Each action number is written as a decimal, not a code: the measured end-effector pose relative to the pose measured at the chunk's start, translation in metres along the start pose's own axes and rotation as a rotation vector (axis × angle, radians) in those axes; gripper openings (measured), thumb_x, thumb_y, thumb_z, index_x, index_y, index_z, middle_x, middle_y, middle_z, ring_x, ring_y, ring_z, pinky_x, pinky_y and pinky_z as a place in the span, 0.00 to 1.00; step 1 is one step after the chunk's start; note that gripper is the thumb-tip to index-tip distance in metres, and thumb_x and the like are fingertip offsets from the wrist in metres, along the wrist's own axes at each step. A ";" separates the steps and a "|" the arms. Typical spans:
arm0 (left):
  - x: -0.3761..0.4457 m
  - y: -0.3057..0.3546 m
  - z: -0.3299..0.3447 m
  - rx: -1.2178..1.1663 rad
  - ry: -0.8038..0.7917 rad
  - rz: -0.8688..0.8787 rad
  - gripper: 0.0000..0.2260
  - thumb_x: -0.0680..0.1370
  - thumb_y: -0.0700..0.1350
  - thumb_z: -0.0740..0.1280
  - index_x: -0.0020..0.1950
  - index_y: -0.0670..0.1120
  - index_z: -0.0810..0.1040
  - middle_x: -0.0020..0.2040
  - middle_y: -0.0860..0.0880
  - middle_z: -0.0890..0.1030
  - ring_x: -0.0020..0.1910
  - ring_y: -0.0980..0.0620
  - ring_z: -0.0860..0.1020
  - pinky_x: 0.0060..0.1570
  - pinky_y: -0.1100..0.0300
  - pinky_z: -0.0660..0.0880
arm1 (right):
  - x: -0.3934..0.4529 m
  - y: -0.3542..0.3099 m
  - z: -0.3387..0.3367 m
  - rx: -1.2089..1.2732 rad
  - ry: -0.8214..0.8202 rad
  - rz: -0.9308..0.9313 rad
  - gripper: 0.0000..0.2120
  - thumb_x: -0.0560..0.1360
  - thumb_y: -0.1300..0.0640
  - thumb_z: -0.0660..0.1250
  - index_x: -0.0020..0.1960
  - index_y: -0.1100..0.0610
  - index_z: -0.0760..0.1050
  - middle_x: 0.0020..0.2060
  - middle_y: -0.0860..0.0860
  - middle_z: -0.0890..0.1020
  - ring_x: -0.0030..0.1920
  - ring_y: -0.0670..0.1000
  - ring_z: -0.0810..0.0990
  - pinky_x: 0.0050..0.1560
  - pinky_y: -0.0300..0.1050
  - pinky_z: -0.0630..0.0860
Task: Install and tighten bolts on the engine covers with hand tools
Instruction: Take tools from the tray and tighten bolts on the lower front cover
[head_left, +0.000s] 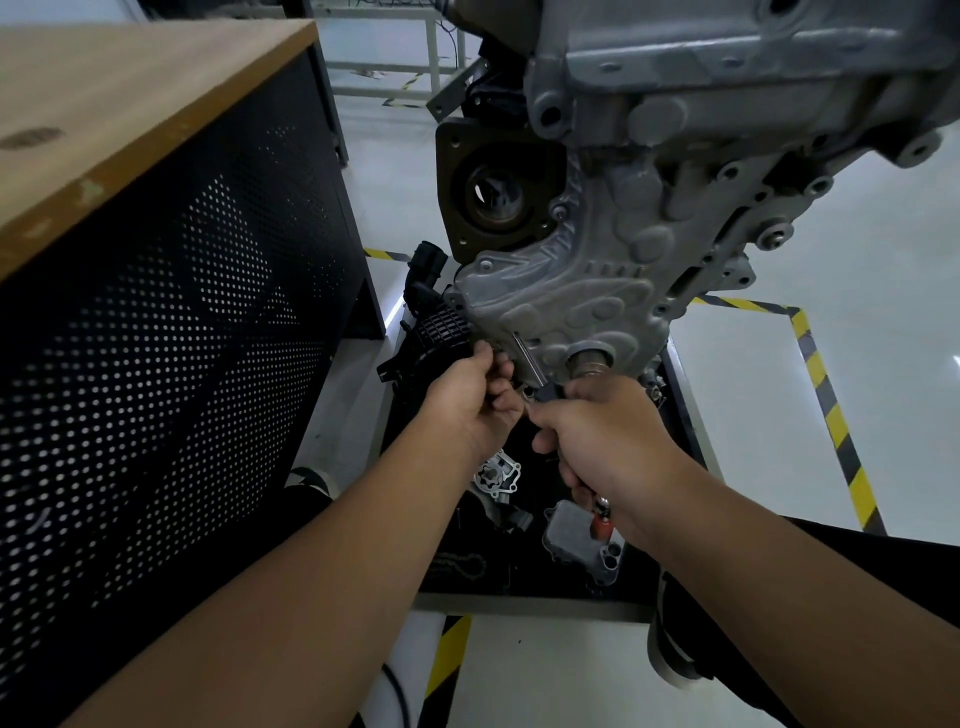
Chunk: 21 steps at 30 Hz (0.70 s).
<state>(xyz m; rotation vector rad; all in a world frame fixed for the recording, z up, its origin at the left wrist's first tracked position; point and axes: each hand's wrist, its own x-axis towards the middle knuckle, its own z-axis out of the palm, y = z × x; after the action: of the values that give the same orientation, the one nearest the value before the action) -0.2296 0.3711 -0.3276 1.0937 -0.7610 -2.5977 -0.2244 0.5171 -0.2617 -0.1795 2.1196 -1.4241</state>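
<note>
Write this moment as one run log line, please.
left hand: fingers at lower edge of grey cast-metal engine cover | right hand: grips red-handled tool with thin steel shaft | shaft tip: on cover | bolt: unseen

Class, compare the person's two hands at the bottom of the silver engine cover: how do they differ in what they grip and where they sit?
1. The left hand pinches at the lower left edge of the silver cast engine cover; the right hand grips a slim metal-shafted hand tool.
2. The left hand sits higher and touches the cover; the right hand sits lower, away from it.
Both have curled fingers.
</note>
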 end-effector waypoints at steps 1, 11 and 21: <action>-0.001 0.000 0.000 -0.005 -0.007 -0.008 0.12 0.86 0.46 0.62 0.44 0.43 0.75 0.31 0.50 0.75 0.20 0.59 0.63 0.20 0.68 0.60 | 0.000 0.000 0.000 0.004 0.002 0.003 0.05 0.75 0.59 0.71 0.48 0.60 0.79 0.37 0.56 0.84 0.24 0.47 0.72 0.25 0.39 0.66; -0.003 0.002 0.002 0.007 0.010 0.015 0.10 0.84 0.42 0.65 0.43 0.43 0.75 0.31 0.50 0.73 0.21 0.59 0.63 0.20 0.68 0.60 | -0.002 -0.001 0.000 -0.011 -0.003 0.018 0.05 0.76 0.58 0.70 0.49 0.59 0.79 0.37 0.54 0.83 0.25 0.46 0.72 0.24 0.37 0.66; -0.005 0.003 0.003 0.011 0.009 0.010 0.12 0.85 0.45 0.63 0.43 0.44 0.74 0.31 0.51 0.73 0.21 0.59 0.64 0.20 0.68 0.60 | -0.003 -0.001 0.000 -0.018 0.002 0.019 0.06 0.75 0.58 0.71 0.49 0.60 0.79 0.38 0.54 0.83 0.25 0.47 0.71 0.22 0.35 0.64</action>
<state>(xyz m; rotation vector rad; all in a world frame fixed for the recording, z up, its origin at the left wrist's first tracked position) -0.2279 0.3717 -0.3215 1.1013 -0.7777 -2.5819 -0.2220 0.5175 -0.2598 -0.1640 2.1307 -1.3955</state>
